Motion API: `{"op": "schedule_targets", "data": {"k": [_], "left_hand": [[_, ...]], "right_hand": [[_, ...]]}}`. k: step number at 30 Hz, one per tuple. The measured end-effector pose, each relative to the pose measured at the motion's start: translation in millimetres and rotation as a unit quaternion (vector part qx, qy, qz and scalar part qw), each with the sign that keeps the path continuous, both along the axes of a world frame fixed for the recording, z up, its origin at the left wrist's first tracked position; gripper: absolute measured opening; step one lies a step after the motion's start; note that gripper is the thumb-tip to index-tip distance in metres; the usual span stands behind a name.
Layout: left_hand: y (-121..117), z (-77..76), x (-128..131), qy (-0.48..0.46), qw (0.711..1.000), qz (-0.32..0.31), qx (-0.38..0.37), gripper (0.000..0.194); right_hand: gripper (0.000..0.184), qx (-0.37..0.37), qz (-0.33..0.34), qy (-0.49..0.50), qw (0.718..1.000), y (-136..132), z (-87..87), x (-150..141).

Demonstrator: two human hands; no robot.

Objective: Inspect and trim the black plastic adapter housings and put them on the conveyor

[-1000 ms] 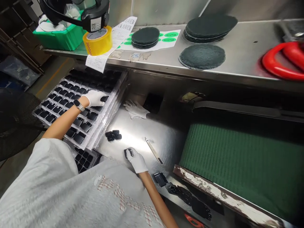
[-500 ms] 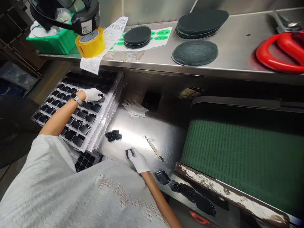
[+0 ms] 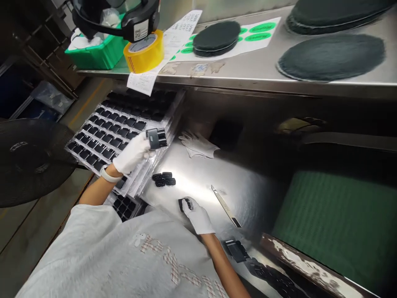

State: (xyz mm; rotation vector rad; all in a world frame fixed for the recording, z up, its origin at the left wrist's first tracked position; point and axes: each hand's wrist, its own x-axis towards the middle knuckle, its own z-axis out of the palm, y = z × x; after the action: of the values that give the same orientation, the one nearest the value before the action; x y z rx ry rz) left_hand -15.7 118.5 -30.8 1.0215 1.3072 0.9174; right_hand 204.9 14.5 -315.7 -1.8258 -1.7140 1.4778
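Observation:
My left hand, in a white glove, is closed on a flat black plastic part with a slotted end, held above the right side of a tray filled with rows of similar black parts. My right hand, also gloved in white, rests low over the metal table and pinches a small black plastic piece. Several small black ribbed pieces lie grouped between the tray and my right hand. Right of that hand lie silver tweezers.
A loose pair of white gloves lies at the back of the table. A green conveyor belt runs on the right, with black parts near its corner. The shelf above carries yellow tape and dark round pads.
My left hand has lifted off the tray and come toward me, now with the black part in it. My right hand keeps its grip on the small piece. The whole view has shifted.

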Motion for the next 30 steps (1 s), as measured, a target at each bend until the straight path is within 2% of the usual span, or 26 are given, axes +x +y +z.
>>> {"op": "schedule_targets", "data": {"k": [3,9,13,15,17,19,20,23,25,28,30], "left_hand": [[-20,4.8,18,-0.005,1.000,0.000,0.023,0.022],[-33,11.0,26,0.051,0.999,0.012,0.015,0.024],[-38,8.5,26,0.151,0.988,0.006,0.015,0.024],[-34,5.1,23,0.248,0.968,0.006,0.045,0.020],[-20,-1.1,13,0.389,0.916,0.031,0.098,0.012],[3,-12.1,-2,0.541,0.826,0.074,0.142,0.007],[16,-19.6,-11,0.597,0.784,0.080,0.151,0.013],[54,-43.8,-36,0.701,0.698,0.015,0.145,0.031],[71,-54.5,-47,0.744,0.651,-0.063,0.138,0.037],[84,-59.1,-55,0.781,0.587,-0.153,0.149,0.038],[88,-59.2,-57,0.799,0.546,-0.186,0.169,0.041]], "right_hand": [[0.033,-0.010,-0.018,0.034,0.999,1,1.4,-4],[0.036,-0.030,-0.115,0.127,0.985,0,17.3,-12],[0.047,-0.061,-0.194,0.213,0.956,0,37.0,-21],[0.048,-0.089,-0.224,0.255,0.936,1,52.3,-24],[0.044,-0.119,-0.247,0.299,0.914,1,72.5,-26],[0.044,-0.143,-0.263,0.339,0.892,2,96.2,-26],[0.044,-0.150,-0.271,0.356,0.881,3,108.8,-25],[0.040,-0.147,-0.298,0.392,0.858,4,148.0,-20],[0.034,-0.130,-0.306,0.407,0.851,2,172.9,-16],[0.029,-0.094,-0.298,0.407,0.859,-3,201.4,-8],[0.029,-0.066,-0.292,0.388,0.871,-6,211.7,-5]]}}
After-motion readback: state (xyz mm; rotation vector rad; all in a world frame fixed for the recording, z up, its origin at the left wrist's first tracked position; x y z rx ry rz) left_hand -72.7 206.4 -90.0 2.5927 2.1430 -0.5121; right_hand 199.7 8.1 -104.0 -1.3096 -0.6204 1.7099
